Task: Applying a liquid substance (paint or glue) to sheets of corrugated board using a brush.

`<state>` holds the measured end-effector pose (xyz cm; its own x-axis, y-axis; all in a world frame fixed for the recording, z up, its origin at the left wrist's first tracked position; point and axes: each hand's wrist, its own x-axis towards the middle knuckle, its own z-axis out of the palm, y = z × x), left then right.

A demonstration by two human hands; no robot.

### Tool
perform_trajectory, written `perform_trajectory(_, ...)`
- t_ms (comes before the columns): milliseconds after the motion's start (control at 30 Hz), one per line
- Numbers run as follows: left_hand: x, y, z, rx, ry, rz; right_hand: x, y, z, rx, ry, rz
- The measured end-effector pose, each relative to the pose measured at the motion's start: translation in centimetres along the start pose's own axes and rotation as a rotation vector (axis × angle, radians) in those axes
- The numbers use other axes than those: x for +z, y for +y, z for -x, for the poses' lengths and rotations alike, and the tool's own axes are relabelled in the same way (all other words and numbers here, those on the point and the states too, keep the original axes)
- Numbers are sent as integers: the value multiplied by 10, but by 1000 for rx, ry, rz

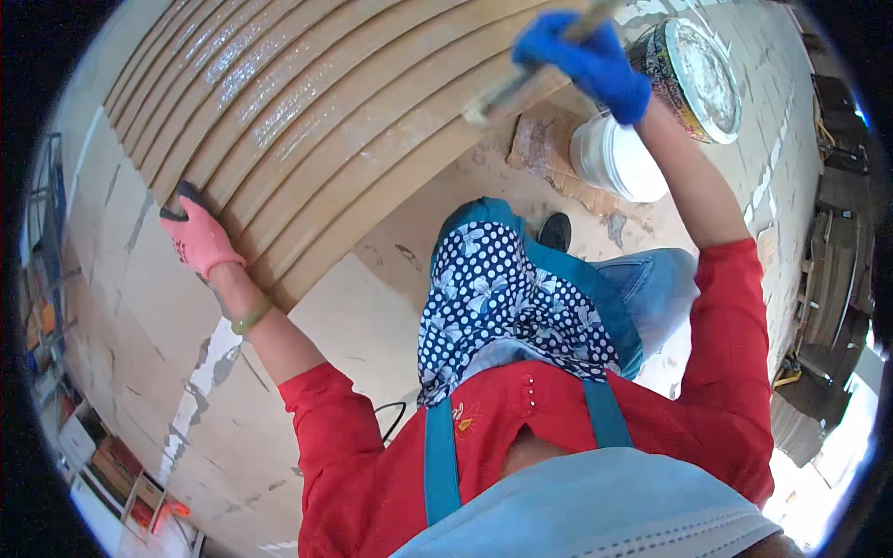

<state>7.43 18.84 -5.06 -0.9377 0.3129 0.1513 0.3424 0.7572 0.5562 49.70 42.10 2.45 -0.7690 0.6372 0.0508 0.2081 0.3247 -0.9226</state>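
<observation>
Long tan boards (307, 139) lie in overlapping, stepped rows, with a wet shine over much of their faces. My left hand (200, 234), in a pink glove with dark fingertips, grips the boards at their near left ends. In a blue glove, my right hand (588, 63) is closed around the handle of a brush (507, 93). The pale brush head is over the nearest board's right part; whether it touches the wood I cannot tell. Beside my right forearm is a white bucket (595, 153).
A larger multicoloured bucket (662, 79), crusted white, stands behind the white one. Stained cardboard (539, 139) lies under the white bucket. My apron-covered knee (484, 307) and dark shoe (555, 231) are close to the boards. Stacked dark material (823, 288) lines the far right; shelving (130, 498) stands at lower left.
</observation>
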Motion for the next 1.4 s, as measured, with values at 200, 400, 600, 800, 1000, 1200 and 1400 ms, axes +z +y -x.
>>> perform_trajectory(200, 13, -4, 0, 90, 33, 34, -11, -39, -144, 0, 255, -31)
perform_trajectory(400, 3, -15, -1, 60, 53, -65, -2, 47, -56, -200, 203, -135)
perform_trajectory(600, 7, -2, 0, 52, 59, -61, -10, 30, 53, -88, 105, -165)
perform_trajectory(800, 5, 3, 3, 37, 37, -66, -31, 18, 23, 270, 215, -53)
perform_trajectory(1000, 4, -5, -2, 18, 29, -60, -55, 56, -13, -392, 146, 614)
perform_trajectory(1200, 8, 12, 9, 28, 38, -36, -18, -35, -158, -114, 87, -32)
perform_trajectory(1400, 0, -7, 0, 23, 23, -58, 20, 4, -161, 47, -84, 217)
